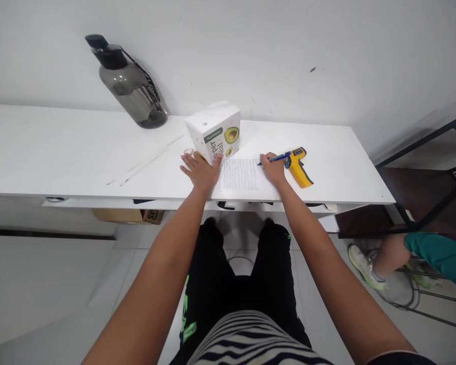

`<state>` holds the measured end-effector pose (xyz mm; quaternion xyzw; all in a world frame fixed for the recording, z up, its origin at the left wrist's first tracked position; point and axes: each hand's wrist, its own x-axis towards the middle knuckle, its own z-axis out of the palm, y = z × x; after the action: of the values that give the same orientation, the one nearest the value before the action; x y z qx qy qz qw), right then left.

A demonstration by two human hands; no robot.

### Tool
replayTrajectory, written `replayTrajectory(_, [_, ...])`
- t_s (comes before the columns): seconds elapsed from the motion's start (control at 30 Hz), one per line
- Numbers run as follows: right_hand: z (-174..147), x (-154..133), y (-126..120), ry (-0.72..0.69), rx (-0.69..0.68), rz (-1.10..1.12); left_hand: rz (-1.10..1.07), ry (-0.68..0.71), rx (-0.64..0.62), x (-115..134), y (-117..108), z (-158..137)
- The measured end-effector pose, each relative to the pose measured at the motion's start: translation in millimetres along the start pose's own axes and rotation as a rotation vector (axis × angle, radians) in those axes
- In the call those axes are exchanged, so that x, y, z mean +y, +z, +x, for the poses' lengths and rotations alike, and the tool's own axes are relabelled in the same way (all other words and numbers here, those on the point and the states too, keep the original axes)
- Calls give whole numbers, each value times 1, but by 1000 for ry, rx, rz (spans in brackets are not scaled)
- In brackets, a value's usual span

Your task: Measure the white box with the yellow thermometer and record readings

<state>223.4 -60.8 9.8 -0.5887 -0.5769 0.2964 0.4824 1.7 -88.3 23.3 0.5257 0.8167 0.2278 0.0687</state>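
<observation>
A sheet of paper (240,175) covered in rows of handwriting lies on the white shelf. My right hand (273,168) grips a blue pen (278,157), its tip pointing left over the right edge of the writing. Fingers spread, my left hand (202,170) rests at the paper's left side, against the lower front of a white box (215,131) with avocado pictures. Something small and yellow shows behind my left fingers, mostly hidden. Just right of the pen lies a yellow and black infrared thermometer gun (300,167).
A grey water bottle (131,86) with a black cap stands against the wall at the back left. Under the shelf is a cardboard box (125,216). At the right are a black metal frame (425,142) and another person's leg (391,253).
</observation>
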Motion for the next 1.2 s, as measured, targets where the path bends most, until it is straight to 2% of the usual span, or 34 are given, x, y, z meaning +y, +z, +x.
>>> replayTrajectory(0.37, [-2,-6,-3,30,2,-39,10,27,-49,-7,6,5])
replayTrajectory(0.67, [-1,-5,-3,27,-7,-57,4,59,-70,-7,2,3])
replayTrajectory(1.2, [0,-4,-1,22,32,-46,13,33,7,-2,0,0])
